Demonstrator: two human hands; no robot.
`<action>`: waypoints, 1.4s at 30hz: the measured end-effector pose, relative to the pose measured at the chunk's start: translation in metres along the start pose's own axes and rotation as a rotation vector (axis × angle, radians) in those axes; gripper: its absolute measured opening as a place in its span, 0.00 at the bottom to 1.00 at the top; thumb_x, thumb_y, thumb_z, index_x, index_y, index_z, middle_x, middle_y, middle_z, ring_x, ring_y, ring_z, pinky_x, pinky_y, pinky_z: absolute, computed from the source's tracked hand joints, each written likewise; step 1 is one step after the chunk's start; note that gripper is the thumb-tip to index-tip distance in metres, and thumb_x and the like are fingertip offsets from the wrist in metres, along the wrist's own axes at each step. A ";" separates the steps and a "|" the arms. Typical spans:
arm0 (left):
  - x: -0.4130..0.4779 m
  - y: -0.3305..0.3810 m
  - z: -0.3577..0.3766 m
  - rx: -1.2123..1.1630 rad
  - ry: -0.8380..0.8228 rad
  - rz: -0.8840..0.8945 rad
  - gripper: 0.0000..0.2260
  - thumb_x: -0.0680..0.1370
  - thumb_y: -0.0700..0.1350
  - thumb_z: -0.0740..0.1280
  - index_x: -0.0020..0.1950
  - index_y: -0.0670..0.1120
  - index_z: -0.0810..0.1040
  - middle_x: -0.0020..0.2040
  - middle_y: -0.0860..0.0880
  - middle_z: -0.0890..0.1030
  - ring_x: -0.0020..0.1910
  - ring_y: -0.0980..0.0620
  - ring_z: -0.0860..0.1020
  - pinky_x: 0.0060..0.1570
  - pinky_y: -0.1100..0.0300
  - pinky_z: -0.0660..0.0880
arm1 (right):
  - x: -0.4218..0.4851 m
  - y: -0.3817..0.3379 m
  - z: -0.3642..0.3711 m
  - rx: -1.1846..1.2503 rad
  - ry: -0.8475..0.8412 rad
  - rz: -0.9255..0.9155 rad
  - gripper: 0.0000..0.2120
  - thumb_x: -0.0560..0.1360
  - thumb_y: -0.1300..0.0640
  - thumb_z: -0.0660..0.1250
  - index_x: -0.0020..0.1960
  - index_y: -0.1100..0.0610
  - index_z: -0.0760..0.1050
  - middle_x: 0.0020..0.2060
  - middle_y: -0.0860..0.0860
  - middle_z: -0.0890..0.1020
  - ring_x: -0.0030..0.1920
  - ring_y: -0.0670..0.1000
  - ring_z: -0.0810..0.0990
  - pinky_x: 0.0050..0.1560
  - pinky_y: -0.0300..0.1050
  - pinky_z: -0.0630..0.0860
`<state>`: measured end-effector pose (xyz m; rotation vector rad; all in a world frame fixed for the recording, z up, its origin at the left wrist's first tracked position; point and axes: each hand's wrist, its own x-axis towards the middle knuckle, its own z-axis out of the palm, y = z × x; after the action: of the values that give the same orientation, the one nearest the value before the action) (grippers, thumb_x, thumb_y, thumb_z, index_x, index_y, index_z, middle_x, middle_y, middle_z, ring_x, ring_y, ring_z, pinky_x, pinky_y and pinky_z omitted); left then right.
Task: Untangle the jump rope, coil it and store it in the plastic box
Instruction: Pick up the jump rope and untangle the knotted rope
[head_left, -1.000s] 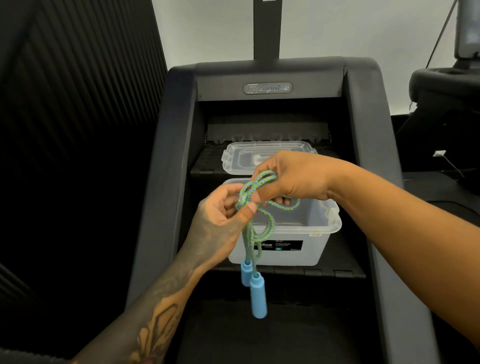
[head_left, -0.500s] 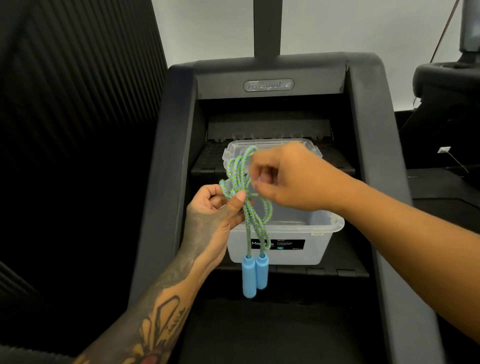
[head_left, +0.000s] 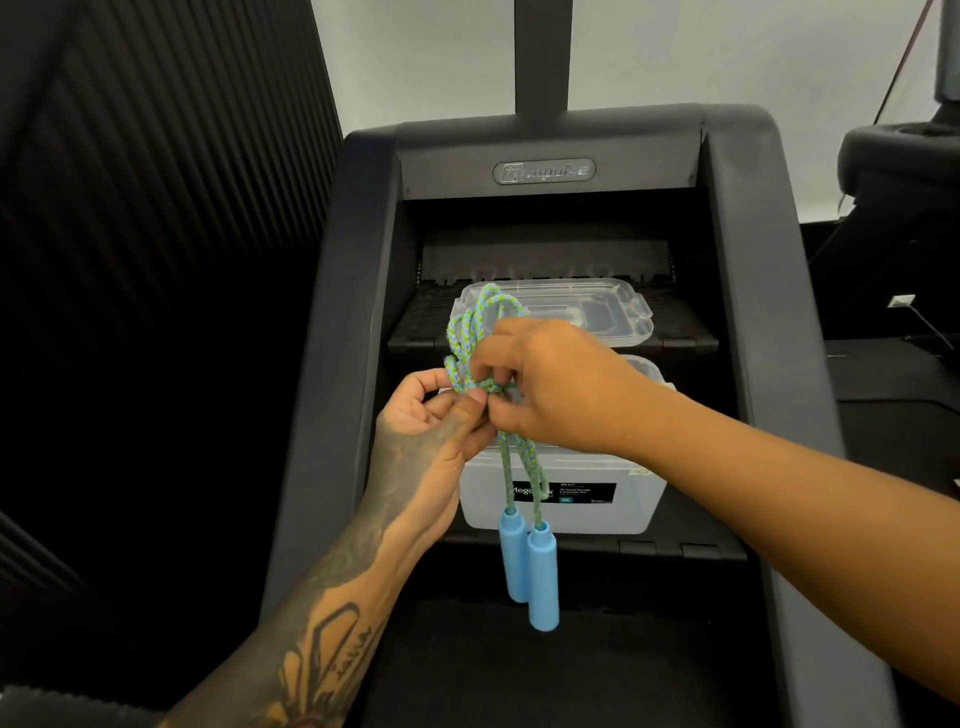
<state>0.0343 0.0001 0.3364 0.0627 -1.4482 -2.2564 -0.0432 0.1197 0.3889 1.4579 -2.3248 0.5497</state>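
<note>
The left hand (head_left: 441, 415) and right hand (head_left: 540, 384) both pinch the jump rope (head_left: 475, 338) at its bundled middle, loops toward twelve o'clock, handles (head_left: 530, 566) dangling toward six before the open plastic box (head_left: 623, 499). The cord looks soft, light and floppy; gripping the wrapped middle should hold the coil.

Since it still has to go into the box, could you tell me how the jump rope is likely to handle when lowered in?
The jump rope looks floppy: its loops droop over the hands. The two blue handles hang straight down, so they probably swing and drop first. The wrap pinched between left hand and right hand may loosen once released.
</note>
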 end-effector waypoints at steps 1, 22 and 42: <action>0.000 0.000 0.000 0.005 0.004 0.005 0.07 0.76 0.33 0.66 0.53 0.38 0.73 0.43 0.40 0.84 0.41 0.46 0.83 0.48 0.49 0.81 | 0.001 0.000 0.000 0.000 -0.012 0.003 0.11 0.67 0.53 0.66 0.47 0.54 0.79 0.39 0.47 0.75 0.37 0.50 0.74 0.37 0.52 0.78; -0.003 -0.003 0.003 0.088 0.111 0.057 0.14 0.74 0.28 0.62 0.52 0.46 0.69 0.33 0.47 0.83 0.30 0.53 0.79 0.35 0.55 0.78 | -0.012 -0.010 0.007 0.176 -0.041 0.110 0.09 0.71 0.60 0.66 0.40 0.56 0.65 0.33 0.46 0.68 0.31 0.47 0.66 0.32 0.40 0.63; -0.010 0.000 0.004 -0.112 0.032 -0.009 0.09 0.80 0.36 0.56 0.50 0.39 0.76 0.40 0.43 0.83 0.40 0.48 0.81 0.38 0.56 0.79 | -0.009 -0.016 0.007 0.303 0.072 0.144 0.03 0.75 0.67 0.59 0.43 0.62 0.69 0.25 0.53 0.70 0.25 0.48 0.63 0.26 0.46 0.64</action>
<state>0.0422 0.0076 0.3366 0.0697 -1.3049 -2.3291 -0.0255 0.1173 0.3808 1.3730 -2.3793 1.0158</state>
